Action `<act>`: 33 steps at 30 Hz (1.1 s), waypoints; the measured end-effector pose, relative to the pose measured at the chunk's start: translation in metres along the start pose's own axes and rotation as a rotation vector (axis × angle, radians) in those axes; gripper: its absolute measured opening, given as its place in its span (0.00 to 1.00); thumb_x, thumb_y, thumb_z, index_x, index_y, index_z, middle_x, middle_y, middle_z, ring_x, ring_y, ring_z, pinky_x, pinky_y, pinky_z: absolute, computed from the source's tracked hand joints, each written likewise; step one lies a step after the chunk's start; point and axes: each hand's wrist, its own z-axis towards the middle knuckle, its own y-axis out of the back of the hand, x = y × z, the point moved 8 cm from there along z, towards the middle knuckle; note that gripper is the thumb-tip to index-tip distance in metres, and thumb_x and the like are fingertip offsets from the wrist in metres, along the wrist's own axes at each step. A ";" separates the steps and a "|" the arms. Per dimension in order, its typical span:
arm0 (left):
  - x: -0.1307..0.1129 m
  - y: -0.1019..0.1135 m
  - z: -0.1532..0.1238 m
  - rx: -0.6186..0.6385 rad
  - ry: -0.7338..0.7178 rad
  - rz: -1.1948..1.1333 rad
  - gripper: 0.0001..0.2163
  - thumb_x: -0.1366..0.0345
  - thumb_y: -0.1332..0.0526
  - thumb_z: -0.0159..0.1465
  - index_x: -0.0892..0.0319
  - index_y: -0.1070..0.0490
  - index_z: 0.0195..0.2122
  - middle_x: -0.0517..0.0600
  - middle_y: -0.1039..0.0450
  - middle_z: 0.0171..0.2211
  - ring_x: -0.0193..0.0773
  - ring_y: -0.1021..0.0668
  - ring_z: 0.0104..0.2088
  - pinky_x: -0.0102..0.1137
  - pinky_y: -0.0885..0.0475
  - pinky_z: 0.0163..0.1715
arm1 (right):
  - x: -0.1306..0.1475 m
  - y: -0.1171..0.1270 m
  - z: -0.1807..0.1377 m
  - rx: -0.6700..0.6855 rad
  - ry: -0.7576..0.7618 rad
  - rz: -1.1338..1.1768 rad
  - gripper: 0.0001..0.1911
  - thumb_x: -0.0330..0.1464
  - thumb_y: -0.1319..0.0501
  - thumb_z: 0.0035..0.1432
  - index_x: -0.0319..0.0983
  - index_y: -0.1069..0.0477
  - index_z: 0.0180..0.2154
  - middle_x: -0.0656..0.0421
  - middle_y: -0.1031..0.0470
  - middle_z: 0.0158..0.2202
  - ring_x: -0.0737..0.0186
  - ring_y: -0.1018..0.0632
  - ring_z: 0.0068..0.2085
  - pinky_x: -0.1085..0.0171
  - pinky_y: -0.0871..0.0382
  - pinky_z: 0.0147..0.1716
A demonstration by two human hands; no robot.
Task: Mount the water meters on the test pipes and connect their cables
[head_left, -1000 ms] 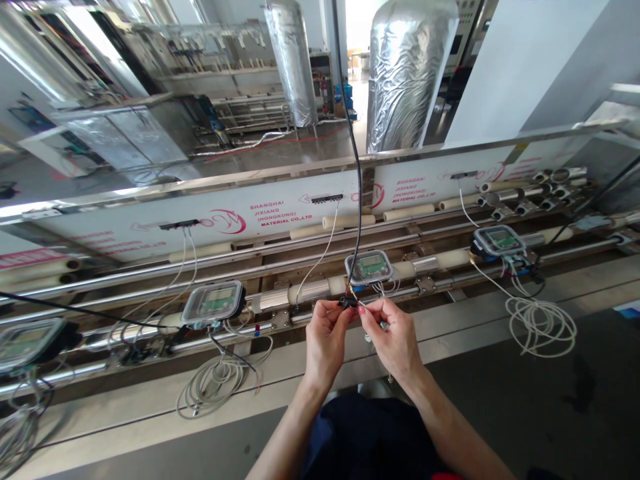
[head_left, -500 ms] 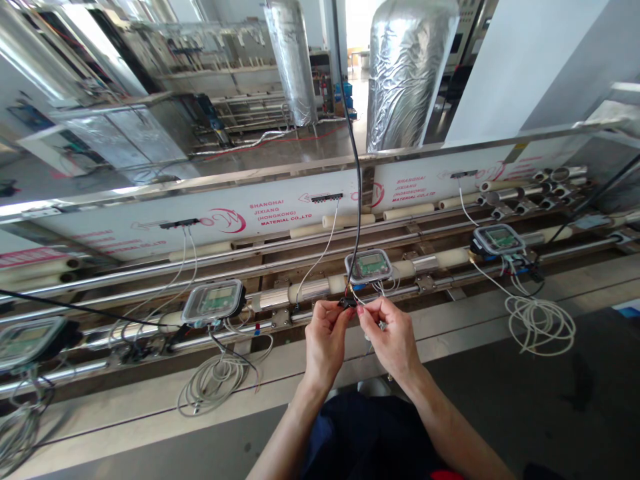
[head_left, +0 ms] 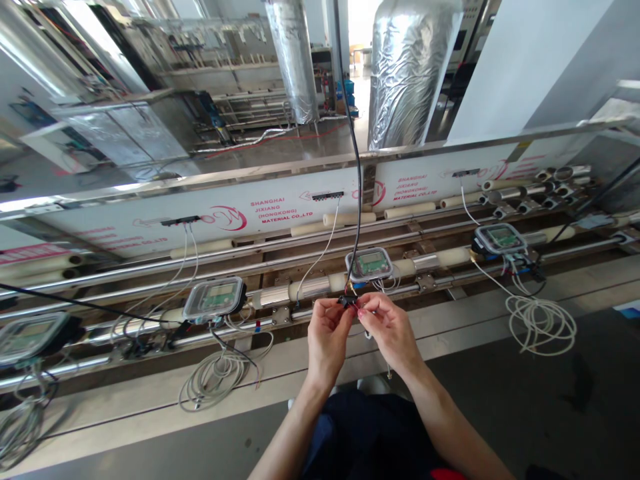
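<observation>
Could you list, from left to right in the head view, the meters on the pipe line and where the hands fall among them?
Far-left meter → second meter → left hand → connector pinched between both hands → right hand → right meter. The middle meter sits just behind the hands.

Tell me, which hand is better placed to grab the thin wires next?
Probably the right hand: its fingers are beside the thin wires, while the left hand pinches the small black connector.
</observation>
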 end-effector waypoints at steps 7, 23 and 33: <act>0.001 0.000 0.002 -0.004 0.015 -0.054 0.12 0.69 0.36 0.56 0.59 0.40 0.34 0.48 0.23 0.32 0.33 0.22 0.34 0.27 0.30 0.36 | -0.007 -0.002 0.006 0.048 -0.046 0.039 0.08 0.31 0.41 0.53 0.38 0.35 0.23 0.59 0.31 0.37 0.66 0.28 0.36 0.68 0.34 0.31; 0.010 0.004 0.003 0.105 0.063 0.120 0.11 0.63 0.38 0.59 0.58 0.37 0.40 0.49 0.24 0.36 0.34 0.23 0.38 0.28 0.30 0.40 | -0.019 0.002 0.010 0.031 -0.085 -0.007 0.09 0.35 0.40 0.54 0.38 0.34 0.25 0.58 0.29 0.36 0.67 0.29 0.32 0.68 0.34 0.29; 0.012 0.027 -0.013 0.167 0.126 0.476 0.10 0.59 0.42 0.60 0.59 0.31 0.26 0.45 0.33 0.20 0.31 0.32 0.21 0.25 0.38 0.21 | 0.024 0.003 -0.012 -0.101 0.306 -0.583 0.07 0.31 0.44 0.58 0.40 0.32 0.39 0.53 0.28 0.40 0.61 0.27 0.35 0.62 0.32 0.35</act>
